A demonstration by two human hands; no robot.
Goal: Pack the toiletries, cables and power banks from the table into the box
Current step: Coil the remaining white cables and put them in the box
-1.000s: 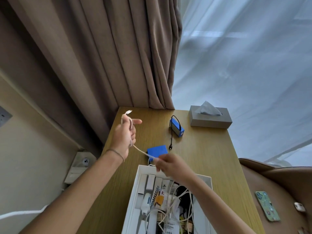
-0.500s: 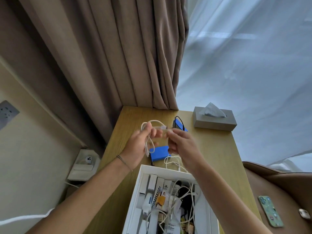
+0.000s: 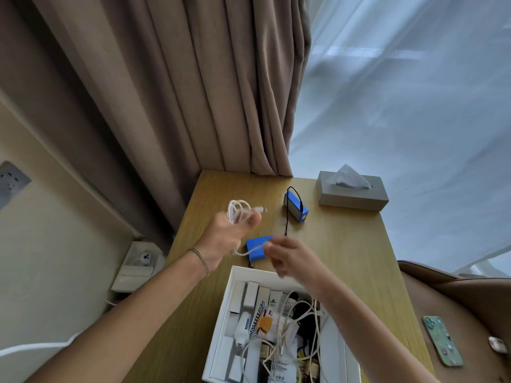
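The big brown curtain (image 3: 193, 92) and the thin white curtain (image 3: 401, 106) hang behind a wooden table (image 3: 345, 258). Near the bottom sits the white box (image 3: 221, 313), already holding little bottles, packets and a jumble of white cables. On the table past the box lie a flat blue power bank (image 3: 258, 248), just beyond the box's far edge, and a second blue power bank (image 3: 296, 207) with a thin black cord, farther back. A grey tissue box (image 3: 352, 193) stands at the far corner, and a phone (image 3: 443, 344) lies on the brown chair beside the table. The left hand (image 3: 229, 239) is curled around loops of a white cable (image 3: 237, 212), with the plug end sticking out past the thumb. The right hand (image 3: 290, 258) pinches the loose tail of the same cable, which hangs in a short curve between the hands. Half a second ago the hands were close together near the loops; now the right hand has pulled back toward the box, drawing out more cable. I think the person is winding the cable into a neat coil. When that is done it can go in the box, and both power banks still wait on the table.
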